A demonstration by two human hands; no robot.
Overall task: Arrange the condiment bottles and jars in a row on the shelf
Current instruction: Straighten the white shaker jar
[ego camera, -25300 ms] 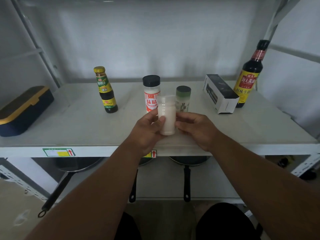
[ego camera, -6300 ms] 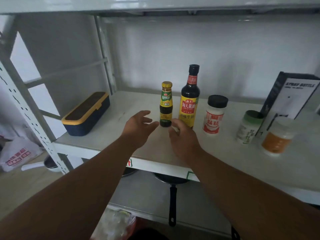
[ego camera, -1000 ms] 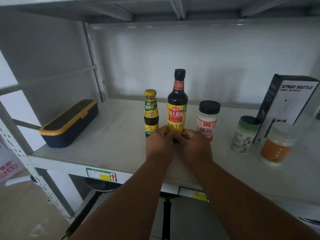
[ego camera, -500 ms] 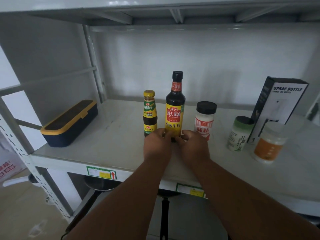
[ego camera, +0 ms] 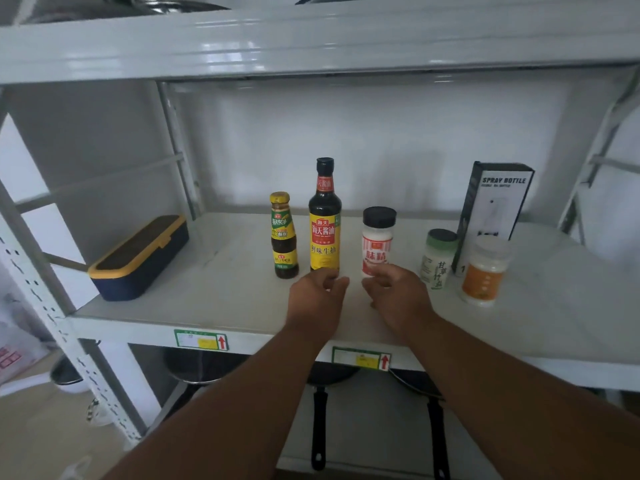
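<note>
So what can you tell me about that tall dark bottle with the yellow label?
The tall dark bottle stands upright on the white shelf, second in the row, between a shorter yellow-capped bottle and a black-lidded jar. It has a black cap, a red neck band and a yellow label with red characters; it looks like glass holding dark sauce. The left hand hovers at its base, seemingly not gripping.

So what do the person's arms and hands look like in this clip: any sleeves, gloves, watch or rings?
Both forearms are bare up to the frame edge, with no sleeve showing. The left hand and right hand wear no gloves; no watch, wristband or ring is visible. Fine detail on the fingers is too blurred to rule out.
</note>
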